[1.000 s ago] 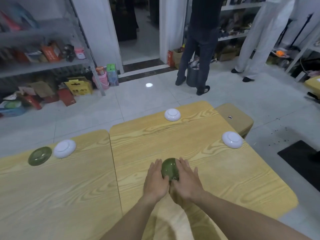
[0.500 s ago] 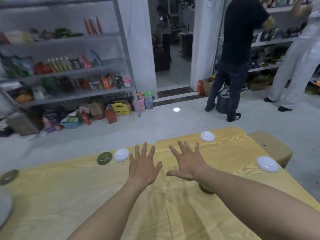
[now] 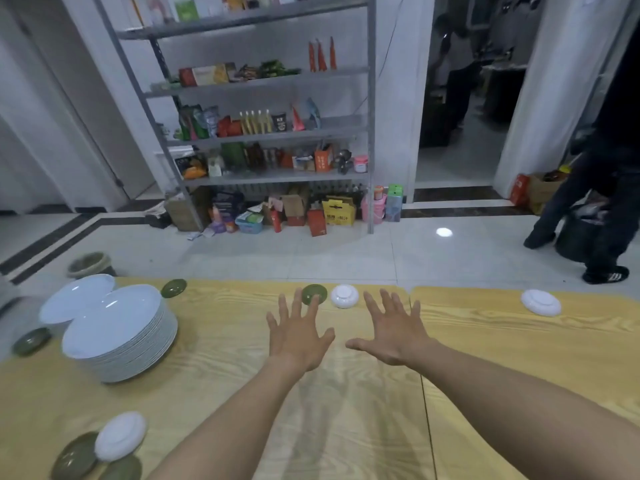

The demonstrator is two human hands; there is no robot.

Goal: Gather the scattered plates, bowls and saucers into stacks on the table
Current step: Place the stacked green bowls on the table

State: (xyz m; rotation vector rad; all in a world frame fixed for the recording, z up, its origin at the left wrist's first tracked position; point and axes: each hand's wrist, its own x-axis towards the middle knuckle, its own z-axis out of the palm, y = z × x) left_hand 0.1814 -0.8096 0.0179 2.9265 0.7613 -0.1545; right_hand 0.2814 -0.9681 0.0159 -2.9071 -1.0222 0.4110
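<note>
Both hands reach out over the yellow wooden table (image 3: pixel 519 358), fingers spread and holding nothing. My left hand (image 3: pixel 298 336) has its fingertips just short of a green saucer (image 3: pixel 314 294) at the far edge. My right hand (image 3: pixel 393 334) is close below a white upturned bowl (image 3: pixel 344 296). Another white bowl (image 3: pixel 541 302) lies far right. A tall stack of white plates (image 3: pixel 119 336) stands at the left, a second plate stack (image 3: pixel 74 299) behind it. Green saucers (image 3: pixel 173 288) (image 3: pixel 30 341) (image 3: pixel 74 459) and a white bowl (image 3: pixel 120 435) are scattered at the left.
A metal shelf rack (image 3: pixel 263 133) full of goods stands beyond the table, boxes on the floor under it. A person in dark clothes (image 3: pixel 602 202) stands at the right by a doorway. A bin (image 3: pixel 90 264) sits on the floor at the far left.
My hands let go of the green bowl near me and stretched forward, fingers spread. My view swung left and up, bringing the plate stacks and left saucers into sight.
</note>
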